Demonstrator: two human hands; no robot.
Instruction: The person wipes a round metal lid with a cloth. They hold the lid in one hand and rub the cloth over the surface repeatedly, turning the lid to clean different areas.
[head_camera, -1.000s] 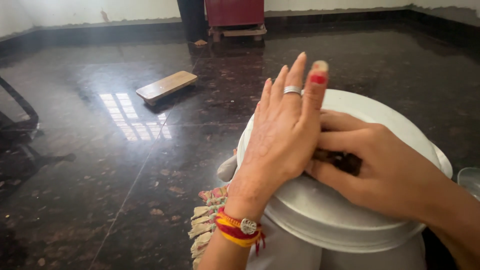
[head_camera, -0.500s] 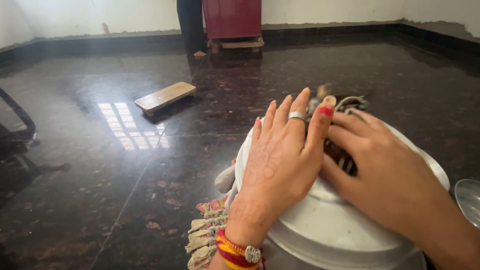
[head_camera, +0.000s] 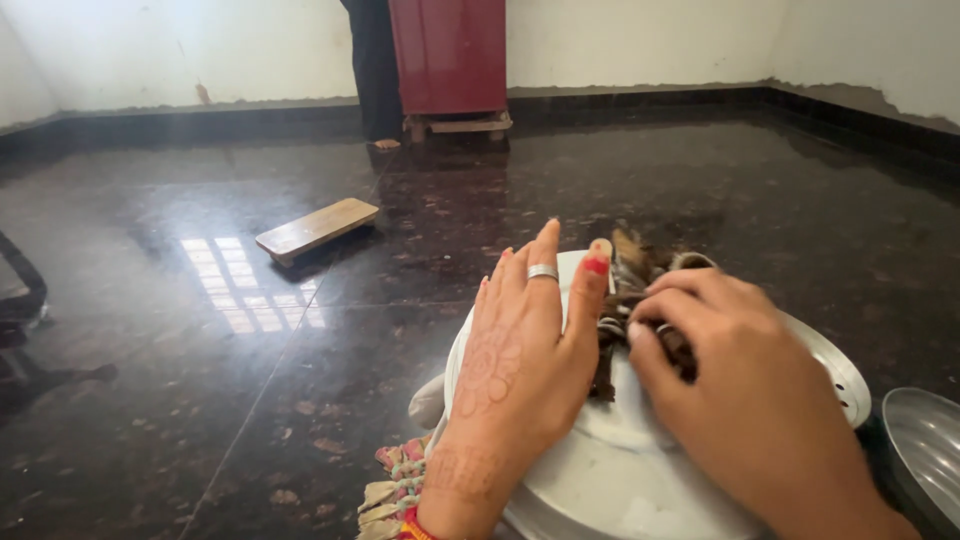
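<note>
Left hand: my left hand (head_camera: 520, 370) lies flat on the pale round plate (head_camera: 640, 490), fingers straight and close together, a ring on one finger. It grips nothing; its thumb side leans on the dark bundle.
Right hand: my right hand (head_camera: 735, 400) is curled over the other side, the fingertips pinching the dark bundle near its middle.
Dark bundle: the dark bundle (head_camera: 635, 290) sits between my two hands, on the upper half of the plate. Its far end comes out beyond my fingertips; its near part is hidden under the right hand.
Look of the bundle: brown and blackish strands with some lighter, whitish threads, long and uneven, loose at the far end. What material it is I cannot tell.
Plate: it is shallow, with a row of small holes (head_camera: 850, 385) near the right rim.
Cloth: a fringed cloth (head_camera: 390, 490) in several colours shows under the plate at the left.
Bowl: a metal bowl (head_camera: 925, 450) stands just beside the plate, at the right edge.
Floor: dark polished stone floor (head_camera: 200, 380).
Board: a low wooden board (head_camera: 315, 228) lies well apart on the floor.
Far: a red cabinet (head_camera: 450, 55) by the wall, a person's legs (head_camera: 375, 70) beside it.
</note>
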